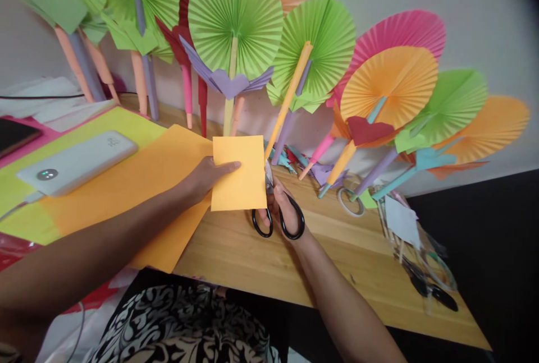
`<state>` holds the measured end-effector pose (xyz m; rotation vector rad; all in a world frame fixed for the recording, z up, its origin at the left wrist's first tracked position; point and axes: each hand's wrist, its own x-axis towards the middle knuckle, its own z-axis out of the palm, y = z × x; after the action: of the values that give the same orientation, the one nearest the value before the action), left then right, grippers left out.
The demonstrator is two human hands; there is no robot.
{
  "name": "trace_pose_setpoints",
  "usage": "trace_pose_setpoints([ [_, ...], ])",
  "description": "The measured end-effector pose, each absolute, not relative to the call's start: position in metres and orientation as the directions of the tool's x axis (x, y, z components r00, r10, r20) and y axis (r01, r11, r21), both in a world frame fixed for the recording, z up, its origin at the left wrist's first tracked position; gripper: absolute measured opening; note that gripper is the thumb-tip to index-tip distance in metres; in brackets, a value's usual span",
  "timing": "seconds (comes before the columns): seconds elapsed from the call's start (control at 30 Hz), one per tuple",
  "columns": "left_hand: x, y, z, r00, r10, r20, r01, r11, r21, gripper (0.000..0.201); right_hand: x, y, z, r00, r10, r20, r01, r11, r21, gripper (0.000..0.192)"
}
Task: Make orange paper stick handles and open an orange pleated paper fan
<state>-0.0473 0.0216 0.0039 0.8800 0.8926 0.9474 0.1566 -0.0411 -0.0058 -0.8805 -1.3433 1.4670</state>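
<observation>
Pinching the small orange paper rectangle (238, 173) in my left hand (205, 179), I hold it above the counter (252, 256). My right hand (281, 208) grips black scissors (275, 214) at its right edge; cutting is underway, I judge, needing steady feeding next.
</observation>
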Motion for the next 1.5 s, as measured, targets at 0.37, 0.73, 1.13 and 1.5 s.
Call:
trace_pose_setpoints([
  [0.37,-0.048,0.023,0.002,0.391,0.889,-0.237,-0.325,0.374,0.869,0.049,0.156,-0.044,-0.001,-0.263,0.963,0.054,-0.084,0.033,-0.996,0.072],
  [0.73,-0.049,0.026,-0.005,0.434,0.88,-0.193,-0.344,0.36,0.867,0.048,0.157,-0.046,0.003,-0.243,0.968,0.063,-0.04,0.055,-0.998,0.077],
  [1.13,-0.049,0.028,-0.004,0.454,0.874,-0.174,-0.361,0.359,0.861,0.045,0.155,-0.046,0.005,-0.213,0.976,0.055,-0.041,0.047,-0.998,0.08],
  [1.5,-0.049,0.029,-0.005,0.443,0.881,-0.167,-0.36,0.345,0.867,0.047,0.155,-0.045,0.002,-0.193,0.978,0.073,-0.09,0.056,-0.994,0.079],
])
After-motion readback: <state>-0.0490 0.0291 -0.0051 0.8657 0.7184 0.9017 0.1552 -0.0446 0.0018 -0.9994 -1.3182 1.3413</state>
